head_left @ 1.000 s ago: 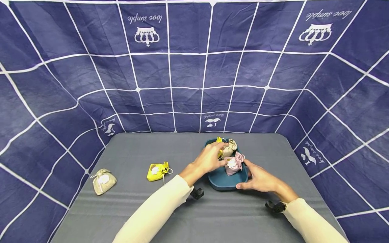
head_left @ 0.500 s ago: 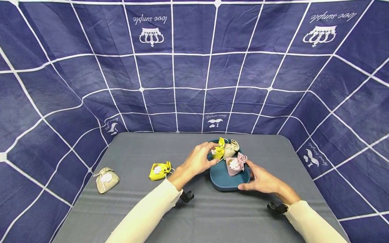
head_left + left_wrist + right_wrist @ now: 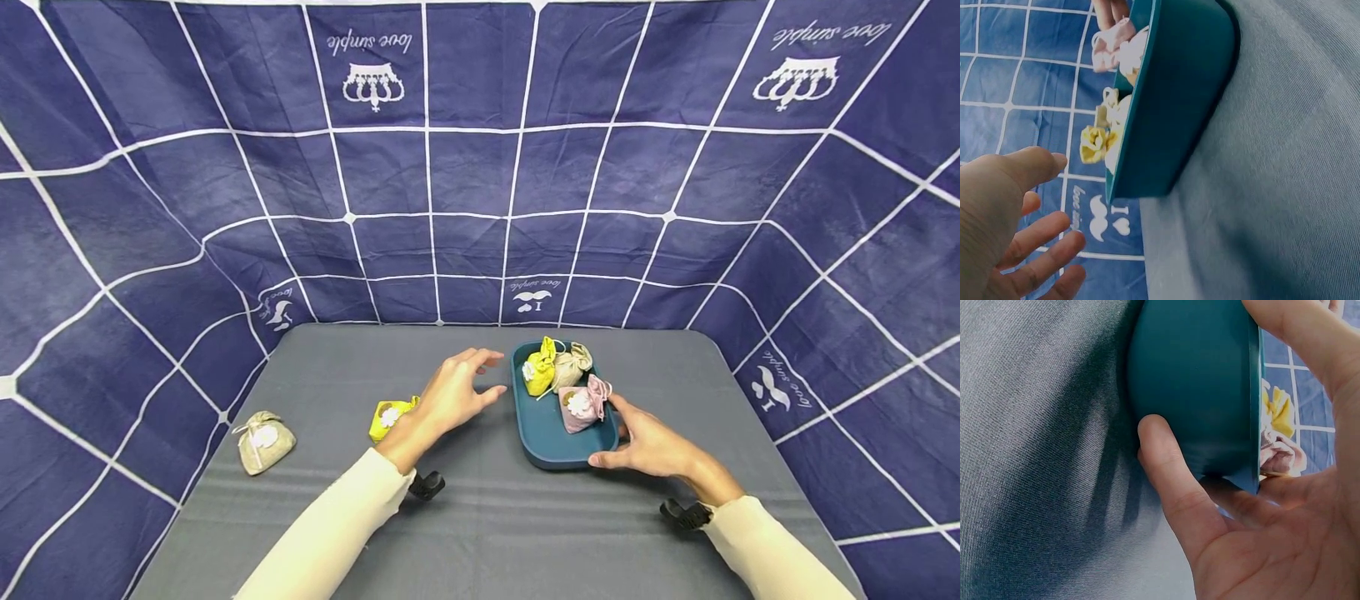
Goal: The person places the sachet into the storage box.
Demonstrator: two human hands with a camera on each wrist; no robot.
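A dark teal plastic box [image 3: 551, 437] stands right of the table's middle. Three small drawstring pouches lie inside: a yellow pouch [image 3: 537, 377] and a beige pouch [image 3: 572, 367] at the far end, and a pink pouch [image 3: 579, 407] closer to the right side. My right hand [image 3: 651, 442] holds the box at its near right corner; the right wrist view has its fingers spread around the wall [image 3: 1197, 375]. My left hand [image 3: 452, 396] hovers left of the box, fingers apart and holding nothing. Beneath its wrist, partly covered, lies another yellow pouch [image 3: 386, 417].
Farther left on the grey table [image 3: 480, 533] sits a second beige pouch [image 3: 266, 443]. A blue cloth with white lines [image 3: 465, 175] hangs behind the table and along both sides. Each wrist carries a black strap mount.
My left hand has let go of the yellow pouch at the box's far end and moved left, out of the box. The right hand has kept its hold.
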